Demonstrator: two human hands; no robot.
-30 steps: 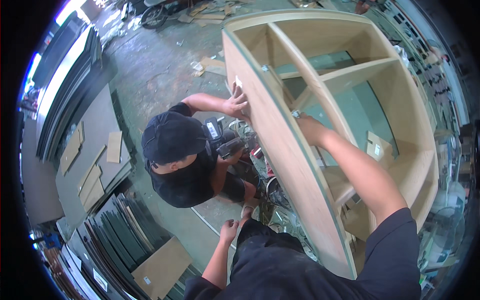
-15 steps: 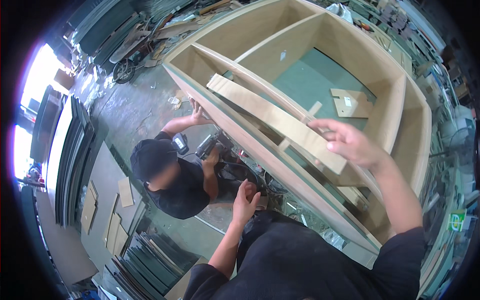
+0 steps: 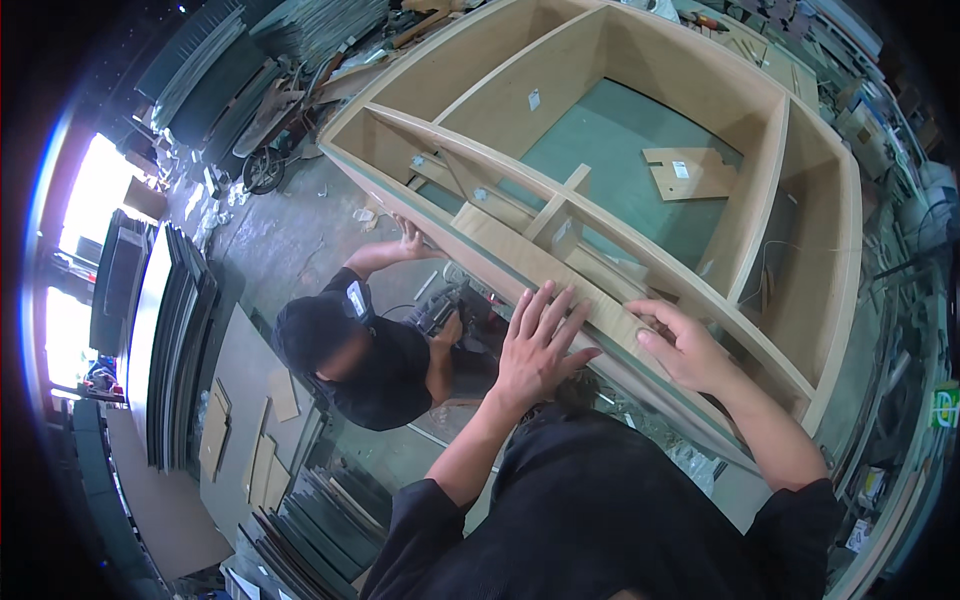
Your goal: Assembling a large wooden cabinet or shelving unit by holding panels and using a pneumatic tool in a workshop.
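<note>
A long plywood strip [image 3: 540, 262] lies just inside the near side panel of a large wooden cabinet frame [image 3: 690, 258]. My left hand [image 3: 543, 350] rests on the near edge of the frame, fingers stretched out and slightly spread, their tips by the strip. Farther right, my right hand [image 3: 685, 345] pinches the strip's inner edge between thumb and fingers. Short wooden crosspieces [image 3: 553, 217] stand along the narrow bay beside the strip.
At the left a co-worker in a dark cap [image 3: 305, 335] holds a power tool [image 3: 438, 308], one hand on the frame's outer side. A notched board [image 3: 690, 174] lies in the large bay. Panel stacks [image 3: 180, 350] and board offcuts [image 3: 262, 465] stand at left.
My right hand has brought the plywood strip down and toward me, against the near panel. My left hand has risen from beside my body onto the frame's edge, fingers stretched out.
</note>
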